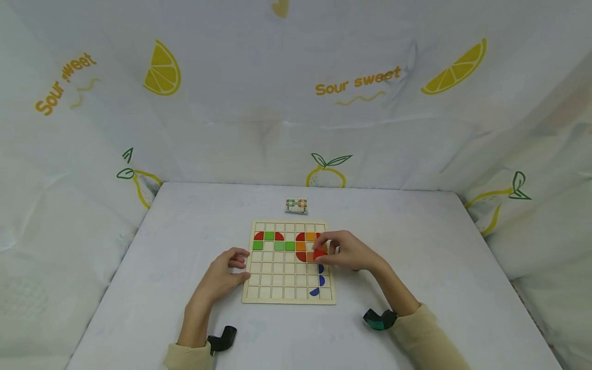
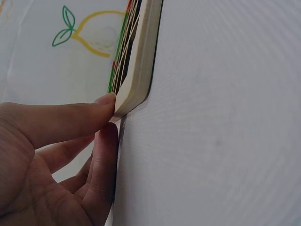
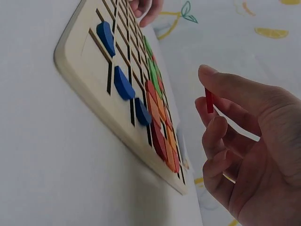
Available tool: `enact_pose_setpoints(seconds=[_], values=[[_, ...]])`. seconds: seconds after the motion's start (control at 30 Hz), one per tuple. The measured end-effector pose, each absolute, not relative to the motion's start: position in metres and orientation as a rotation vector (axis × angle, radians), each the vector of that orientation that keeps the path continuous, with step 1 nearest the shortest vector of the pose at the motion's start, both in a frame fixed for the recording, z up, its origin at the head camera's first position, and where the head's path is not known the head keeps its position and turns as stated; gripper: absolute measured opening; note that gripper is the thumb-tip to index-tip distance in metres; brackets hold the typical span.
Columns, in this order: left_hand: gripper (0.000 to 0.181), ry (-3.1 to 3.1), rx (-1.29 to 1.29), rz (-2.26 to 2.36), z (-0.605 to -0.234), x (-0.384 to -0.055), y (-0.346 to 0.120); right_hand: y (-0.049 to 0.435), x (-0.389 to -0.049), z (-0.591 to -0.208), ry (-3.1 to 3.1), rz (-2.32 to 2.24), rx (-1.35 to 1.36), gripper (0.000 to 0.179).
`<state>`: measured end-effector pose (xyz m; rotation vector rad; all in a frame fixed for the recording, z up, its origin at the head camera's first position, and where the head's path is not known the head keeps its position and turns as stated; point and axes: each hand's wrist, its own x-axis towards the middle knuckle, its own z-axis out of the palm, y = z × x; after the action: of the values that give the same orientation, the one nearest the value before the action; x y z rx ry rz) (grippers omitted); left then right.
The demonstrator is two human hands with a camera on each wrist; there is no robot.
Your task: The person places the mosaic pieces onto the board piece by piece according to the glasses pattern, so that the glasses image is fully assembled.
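Note:
A square wooden grid board [image 1: 278,280] lies on the white table. My left hand [image 1: 223,277] touches its left edge with thumb and fingertips. In the left wrist view the thumb [image 2: 70,123] rests against the board's edge. Over the board's right side, my right hand [image 1: 347,251] pinches a red piece [image 3: 209,100] between thumb and fingertips, raised off the board. Green squares [image 1: 257,245], orange squares [image 1: 300,246] and dark red rounded pieces [image 1: 279,236] fill cells in the upper rows. Blue rounded pieces [image 1: 321,280] lie in the lower right cells.
Behind the board, a small card [image 1: 296,205] printed with a coloured grid pattern lies on the table [image 1: 222,205]. A white cloth [image 1: 240,139] with lemon prints hangs around the table. Black wrist devices [image 1: 223,339] sit by both sleeves.

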<state>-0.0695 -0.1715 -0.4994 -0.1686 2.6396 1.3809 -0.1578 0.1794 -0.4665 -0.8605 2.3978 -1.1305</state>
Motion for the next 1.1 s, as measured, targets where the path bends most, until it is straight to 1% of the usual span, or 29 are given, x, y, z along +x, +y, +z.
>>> enact_pose_setpoints(seconds=[0.27,0.67,0.9,1.1], values=[[0.047,2.636,-0.162,1.389,-0.501,-0.07,-0.172,0.133,-0.168,-0.472,2.341,-1.216,-0.939,0.025],[0.046,2.623,-0.149,1.388,-0.5,-0.071,-0.175,0.081,-0.172,-0.484,2.305,-1.216,-0.976,0.024],[0.047,2.613,-0.136,1.395,-0.5,-0.071,-0.176,0.054,-0.174,-0.487,2.388,-1.055,-0.99,0.023],[0.047,2.621,-0.121,1.389,-0.499,-0.071,-0.176,0.037,-0.173,-0.486,2.482,-0.913,-0.956,0.026]])
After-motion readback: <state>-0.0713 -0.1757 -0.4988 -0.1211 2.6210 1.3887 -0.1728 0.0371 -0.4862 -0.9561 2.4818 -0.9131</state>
